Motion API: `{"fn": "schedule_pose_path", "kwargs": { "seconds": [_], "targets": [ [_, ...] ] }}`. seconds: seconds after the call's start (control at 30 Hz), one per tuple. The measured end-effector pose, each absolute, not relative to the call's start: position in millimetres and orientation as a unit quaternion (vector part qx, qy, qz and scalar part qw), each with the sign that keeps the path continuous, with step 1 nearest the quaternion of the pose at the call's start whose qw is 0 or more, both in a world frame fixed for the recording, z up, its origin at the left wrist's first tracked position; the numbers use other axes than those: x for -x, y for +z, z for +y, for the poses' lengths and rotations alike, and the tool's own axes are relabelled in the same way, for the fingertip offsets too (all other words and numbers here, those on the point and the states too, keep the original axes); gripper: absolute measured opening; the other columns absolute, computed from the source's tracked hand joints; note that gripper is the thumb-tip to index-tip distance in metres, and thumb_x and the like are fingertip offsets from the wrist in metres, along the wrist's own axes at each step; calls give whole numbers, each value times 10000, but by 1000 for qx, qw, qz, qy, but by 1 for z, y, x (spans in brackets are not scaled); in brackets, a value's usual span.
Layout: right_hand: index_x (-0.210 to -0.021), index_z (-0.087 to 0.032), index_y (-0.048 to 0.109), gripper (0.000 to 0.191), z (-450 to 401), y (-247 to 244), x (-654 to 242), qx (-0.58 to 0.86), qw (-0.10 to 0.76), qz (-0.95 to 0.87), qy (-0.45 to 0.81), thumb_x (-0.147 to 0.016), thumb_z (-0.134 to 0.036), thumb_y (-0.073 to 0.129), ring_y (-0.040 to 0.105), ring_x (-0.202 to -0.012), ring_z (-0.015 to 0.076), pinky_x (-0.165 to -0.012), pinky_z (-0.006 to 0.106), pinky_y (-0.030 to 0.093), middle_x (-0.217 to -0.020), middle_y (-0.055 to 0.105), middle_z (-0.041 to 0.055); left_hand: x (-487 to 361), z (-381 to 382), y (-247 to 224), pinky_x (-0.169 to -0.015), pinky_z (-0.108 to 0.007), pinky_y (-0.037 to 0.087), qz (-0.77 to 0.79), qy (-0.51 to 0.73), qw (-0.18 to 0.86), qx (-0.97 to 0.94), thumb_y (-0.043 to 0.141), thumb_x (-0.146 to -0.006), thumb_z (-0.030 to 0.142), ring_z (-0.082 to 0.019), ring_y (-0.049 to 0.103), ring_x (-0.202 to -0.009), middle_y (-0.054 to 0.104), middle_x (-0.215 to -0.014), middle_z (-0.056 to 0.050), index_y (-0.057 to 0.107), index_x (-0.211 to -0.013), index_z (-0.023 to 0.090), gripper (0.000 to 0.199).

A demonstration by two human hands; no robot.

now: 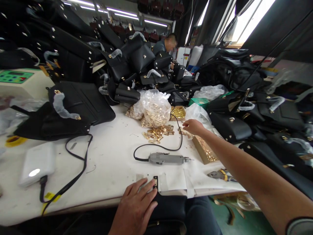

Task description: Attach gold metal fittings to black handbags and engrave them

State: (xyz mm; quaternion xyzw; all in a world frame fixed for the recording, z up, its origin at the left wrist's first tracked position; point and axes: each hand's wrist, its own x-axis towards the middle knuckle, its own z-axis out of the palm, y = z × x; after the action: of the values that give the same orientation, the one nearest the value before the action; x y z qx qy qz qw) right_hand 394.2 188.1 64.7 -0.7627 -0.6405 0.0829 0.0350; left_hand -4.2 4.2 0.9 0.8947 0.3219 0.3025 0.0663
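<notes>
My left hand lies at the front edge of the table, open, fingers stretched out. Its fingertips touch a small black strap end with a gold metal plate on it. A black bag rests in my lap below the edge. My right hand reaches across the table to a few loose gold fittings; its fingers are slightly bent and look apart, with nothing visible in them. Between the hands lies a grey electric screwdriver with a black cord. Beside my right forearm is a cardboard box of small copper-coloured parts.
Clear plastic bags of gold fittings stand behind a loose pile. Pliers lie front right. On the left are a white power bank with a cable and a black bag. Stacked bags and another person are behind.
</notes>
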Motion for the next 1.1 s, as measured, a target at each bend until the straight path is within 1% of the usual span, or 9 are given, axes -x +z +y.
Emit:
{"fn": "schedule_pose_path", "kwargs": {
  "seconds": [0.1, 0.2, 0.27, 0.43, 0.53, 0.63, 0.83, 0.97, 1.1],
  "targets": [
    [-980, -236, 824, 230, 184, 63, -399, 766, 5, -634, 107, -816, -364, 725, 713, -819, 205, -687, 248, 475, -928, 797, 54, 5, 6, 3, -932, -424, 550, 310, 299, 54, -901, 600, -948, 203, -263, 646, -1197, 721, -1323, 23, 708, -1151, 276, 242],
    [-1099, -242, 798, 313, 183, 56, -396, 771, 1, -625, 124, -854, -389, 671, 693, -664, 156, -617, 231, 458, -879, 795, 29, 5, 6, 6, -929, -406, 556, 304, 294, 45, -905, 612, -948, 209, -255, 647, -1200, 716, -1335, 29, 704, -1158, 271, 238],
    [-1125, -254, 785, 319, 185, 53, -395, 773, 2, -621, 129, -870, -384, 645, 682, -613, 136, -597, 225, 450, -872, 795, 16, 5, 6, 6, -931, -402, 562, 306, 293, 46, -904, 619, -948, 221, -251, 646, -1203, 715, -1335, 36, 704, -1160, 275, 234],
    [-899, -249, 802, 190, 193, 52, -399, 771, -13, -622, 140, -849, -380, 673, 669, -559, 130, -569, 217, 433, -679, 748, -5, 6, 4, 4, -954, -424, 567, 317, 279, 56, -905, 637, -930, 210, -264, 636, -1227, 707, -1347, 26, 698, -1188, 288, 276],
    [-838, -237, 789, 202, 195, 53, -401, 765, -19, -630, 132, -854, -406, 681, 665, -571, 129, -570, 212, 431, -660, 736, -5, 5, 3, 4, -950, -431, 569, 321, 280, 56, -903, 636, -927, 206, -269, 643, -1218, 716, -1331, 6, 705, -1184, 286, 278],
    [-845, -232, 792, 204, 193, 53, -404, 745, -24, -656, 119, -872, -399, 678, 672, -622, 139, -591, 220, 434, -702, 748, 6, 4, 2, 6, -946, -428, 568, 323, 288, 58, -900, 625, -935, 204, -268, 651, -1206, 726, -1311, -1, 715, -1162, 281, 256],
    [-1035, -317, 809, 203, 192, 52, -411, 703, -40, -706, 79, -878, -316, 680, 688, -840, 169, -676, 230, 441, -1021, 785, -4, 2, 0, 11, -966, -445, 561, 335, 279, 76, -897, 657, -932, 215, -268, 649, -1205, 726, -1314, 10, 715, -1164, 284, 249],
    [-961, -282, 811, 166, 194, 52, -411, 687, -46, -722, 63, -838, -265, 701, 679, -932, 208, -745, 253, 447, -1020, 780, 28, 1, -2, 12, -980, -461, 558, 339, 268, 88, -897, 687, -915, 212, -276, 641, -1217, 722, -1320, 7, 722, -1157, 277, 253],
    [-934, -255, 788, 158, 194, 51, -411, 689, -24, -722, 64, -797, -239, 712, 666, -912, 212, -742, 263, 446, -999, 776, 36, 1, -3, 12, -981, -455, 564, 345, 266, 84, -896, 672, -920, 209, -273, 642, -1220, 727, -1306, -28, 734, -1153, 267, 248]
  ]
}}
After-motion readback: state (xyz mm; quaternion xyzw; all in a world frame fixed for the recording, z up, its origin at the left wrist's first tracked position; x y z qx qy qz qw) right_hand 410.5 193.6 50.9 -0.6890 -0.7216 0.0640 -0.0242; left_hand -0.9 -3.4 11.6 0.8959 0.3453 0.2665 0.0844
